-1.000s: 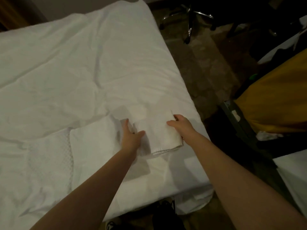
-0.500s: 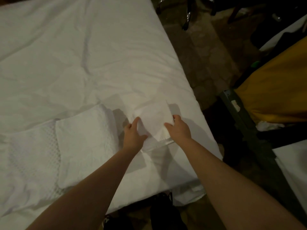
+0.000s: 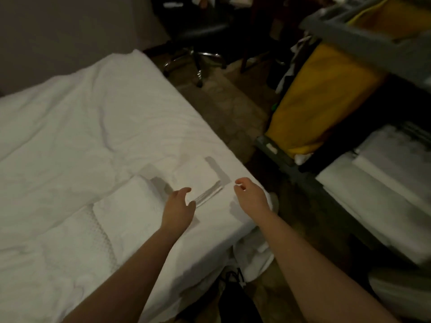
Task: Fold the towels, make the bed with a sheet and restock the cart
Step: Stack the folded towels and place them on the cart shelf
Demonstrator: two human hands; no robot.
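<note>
White folded small terry towel (image 3: 198, 180) now flat on white-sheeted bed (image 3: 93, 127), near right edge. You let go: left hand (image 3: 179, 206) loose-fingered beside it, right hand (image 3: 250, 194) loosely curled, empty, apart. Fold looks done; grey cart (image 3: 349, 33) next.

No text can be read — the sticker (image 3: 271, 147) on the cart (image 3: 288, 160) is blurred.

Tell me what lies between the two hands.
Head view: the folded towel's near corner, then bare bed sheet, between the left hand and right hand.
</note>
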